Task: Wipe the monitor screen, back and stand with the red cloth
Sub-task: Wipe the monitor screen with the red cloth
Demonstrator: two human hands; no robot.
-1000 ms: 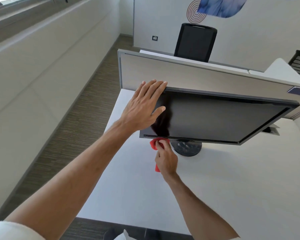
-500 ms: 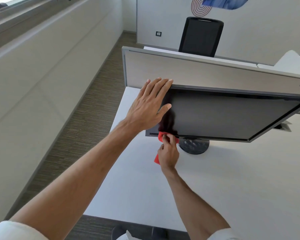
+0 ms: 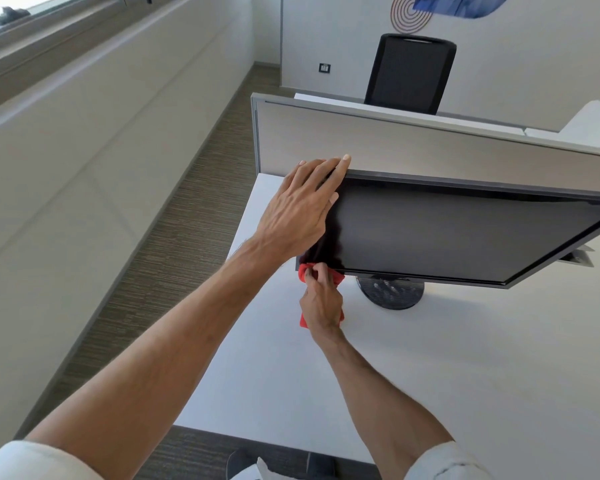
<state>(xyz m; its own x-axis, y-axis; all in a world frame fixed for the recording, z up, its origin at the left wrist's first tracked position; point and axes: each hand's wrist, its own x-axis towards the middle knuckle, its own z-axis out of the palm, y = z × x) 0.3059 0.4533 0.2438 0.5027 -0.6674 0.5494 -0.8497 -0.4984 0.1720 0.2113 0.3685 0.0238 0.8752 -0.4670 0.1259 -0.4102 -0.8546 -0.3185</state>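
Fingers [image 3: 321, 273] of my right hand [image 3: 321, 301] pinched the cloth [image 3: 303, 273], which had come up within the last second from below to touch the bottom-left corner of the monitor [image 3: 447, 230]. My left hand [image 3: 295, 209] lay flat, fingers straight, steadying the top-left corner. I judged the wiping barely begun, with the back and stand [image 3: 392, 294] still untouched above the desk [image 3: 465, 358].

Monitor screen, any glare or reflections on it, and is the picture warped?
Head view: no bright glare on the monitor screen, only a dark reflection of the left hand near its left edge. Head view: wide-angle warp, so the desk partition slants; everything is sharp.
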